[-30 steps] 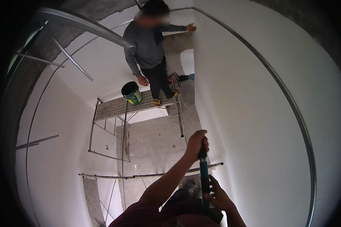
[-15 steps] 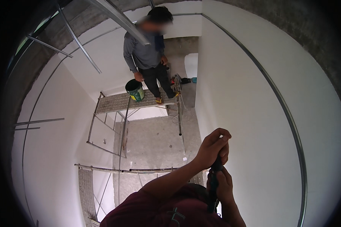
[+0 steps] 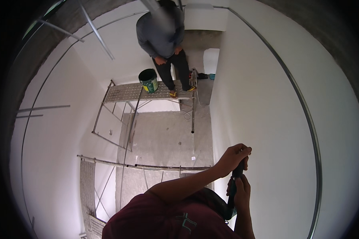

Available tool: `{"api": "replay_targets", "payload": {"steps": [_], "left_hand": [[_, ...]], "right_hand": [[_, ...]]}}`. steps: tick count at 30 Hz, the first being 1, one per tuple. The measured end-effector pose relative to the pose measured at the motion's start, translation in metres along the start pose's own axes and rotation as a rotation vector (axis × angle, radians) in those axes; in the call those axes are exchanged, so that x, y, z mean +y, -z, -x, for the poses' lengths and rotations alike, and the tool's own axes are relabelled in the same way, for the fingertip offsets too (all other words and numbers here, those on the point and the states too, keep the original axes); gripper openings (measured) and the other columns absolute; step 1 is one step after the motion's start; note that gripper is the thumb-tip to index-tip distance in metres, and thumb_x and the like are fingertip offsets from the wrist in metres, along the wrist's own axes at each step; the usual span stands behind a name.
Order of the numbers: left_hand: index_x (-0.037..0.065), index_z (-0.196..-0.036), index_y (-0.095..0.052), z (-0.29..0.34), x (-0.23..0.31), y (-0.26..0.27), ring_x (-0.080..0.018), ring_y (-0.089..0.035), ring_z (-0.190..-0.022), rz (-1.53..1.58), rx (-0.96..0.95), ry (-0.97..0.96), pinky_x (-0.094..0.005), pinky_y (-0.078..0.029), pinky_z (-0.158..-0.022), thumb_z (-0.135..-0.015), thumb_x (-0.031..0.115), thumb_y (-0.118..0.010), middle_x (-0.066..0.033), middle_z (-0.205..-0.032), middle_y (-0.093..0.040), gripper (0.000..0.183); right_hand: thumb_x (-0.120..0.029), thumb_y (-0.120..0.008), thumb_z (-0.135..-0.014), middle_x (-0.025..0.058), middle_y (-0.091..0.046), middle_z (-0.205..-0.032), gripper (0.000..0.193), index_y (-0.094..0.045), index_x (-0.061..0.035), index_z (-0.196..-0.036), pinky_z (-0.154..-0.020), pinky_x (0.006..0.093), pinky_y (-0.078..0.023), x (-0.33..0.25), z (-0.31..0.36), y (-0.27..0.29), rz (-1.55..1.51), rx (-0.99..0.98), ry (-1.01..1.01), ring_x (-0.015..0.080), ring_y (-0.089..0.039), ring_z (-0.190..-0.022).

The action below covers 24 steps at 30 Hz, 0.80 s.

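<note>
Both my hands grip a slim dark tool [image 3: 238, 173] with a teal lower part, held upright close to the white wall [image 3: 267, 119] on my right. My left hand [image 3: 235, 156] closes over the tool's top end, its arm reaching across my maroon shirt. My right hand [image 3: 241, 192] wraps the shaft just below it. The tool's tip is hidden by my left hand.
A co-worker [image 3: 163, 36] stands on a metal scaffold platform [image 3: 123, 93] ahead, beside a green bucket [image 3: 149, 81]. A scaffold rail [image 3: 147, 166] runs below me, above the concrete floor [image 3: 163, 135]. A metal track [image 3: 303, 115] curves along the right wall.
My hands and the tool shifted right and lower in view, staying shut on it. The co-worker took an arm off the far wall and now stands with both hands at the waist.
</note>
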State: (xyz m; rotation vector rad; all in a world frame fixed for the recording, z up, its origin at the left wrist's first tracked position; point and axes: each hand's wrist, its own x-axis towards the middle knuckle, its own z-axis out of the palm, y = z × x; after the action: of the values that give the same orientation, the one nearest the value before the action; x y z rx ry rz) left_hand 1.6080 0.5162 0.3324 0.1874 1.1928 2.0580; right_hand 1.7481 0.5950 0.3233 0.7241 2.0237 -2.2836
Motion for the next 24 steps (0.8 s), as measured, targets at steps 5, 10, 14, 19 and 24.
{"api": "replay_targets", "payload": {"steps": [5, 10, 14, 19, 24], "left_hand": [[0.005, -0.106, -0.055, 0.0, -0.01, 0.01, -0.0153, -0.058, -0.061, 0.143, -0.185, -0.044, -0.0325, -0.051, -0.06, -0.108, 0.034, -0.047, -0.0028, -0.069, -0.055, 0.03], [0.005, -0.121, -0.054, -0.009, -0.067, 0.082, -0.0216, -0.064, -0.089, -0.049, -0.055, -0.034, -0.0382, -0.053, -0.083, -0.11, 0.039, -0.038, -0.01, -0.097, -0.061, 0.038], [0.007, -0.125, -0.058, 0.062, -0.223, 0.286, -0.0243, -0.065, -0.092, -1.203, -0.004, 0.508, -0.0434, -0.054, -0.081, -0.099, 0.034, -0.052, -0.013, -0.108, -0.065, 0.038], [0.001, -0.118, -0.065, 0.143, -0.24, 0.309, -0.0362, -0.07, -0.092, -1.079, -0.51, 0.997, -0.0546, -0.056, -0.078, -0.092, 0.012, -0.053, -0.0189, -0.103, -0.07, 0.031], [-0.002, -0.128, -0.059, 0.179, -0.284, 0.307, -0.0376, -0.058, -0.125, -0.86, -0.172, 0.323, -0.0456, -0.046, -0.104, -0.094, 0.018, -0.056, -0.0255, -0.133, -0.06, 0.039]], "right_hand": [[-0.023, -0.044, -0.104, 0.005, -0.057, -0.075, 0.025, -0.055, -0.0009, -0.105, -0.05, 0.0274, -0.048, -0.005, 0.006, 0.004, -0.091, -0.091, -0.081, 0.0117, -0.055, -0.056], [-0.023, -0.05, -0.103, 0.0021, -0.057, -0.077, 0.021, -0.056, -0.0031, -0.107, -0.053, 0.0269, -0.048, 0.016, -0.019, 0.029, 0.293, -0.083, -0.114, 0.0095, -0.056, -0.061], [-0.03, -0.051, -0.103, 0.0034, -0.057, -0.073, 0.028, -0.055, -0.0026, -0.102, -0.051, 0.0291, -0.048, 0.081, -0.038, 0.065, 0.529, 0.001, -0.131, 0.0113, -0.057, -0.057], [-0.036, -0.055, -0.101, 0.0064, -0.058, -0.069, 0.033, -0.055, -0.0024, -0.101, -0.043, 0.0326, -0.047, 0.247, -0.031, 0.194, 0.786, 0.217, -0.244, 0.0159, -0.057, -0.049], [-0.035, -0.051, -0.101, 0.0098, -0.061, -0.067, 0.037, -0.056, 0.0018, -0.099, -0.047, 0.038, -0.052, 0.28, 0.008, 0.181, 0.793, 0.088, -0.589, 0.0216, -0.062, -0.051]]}}
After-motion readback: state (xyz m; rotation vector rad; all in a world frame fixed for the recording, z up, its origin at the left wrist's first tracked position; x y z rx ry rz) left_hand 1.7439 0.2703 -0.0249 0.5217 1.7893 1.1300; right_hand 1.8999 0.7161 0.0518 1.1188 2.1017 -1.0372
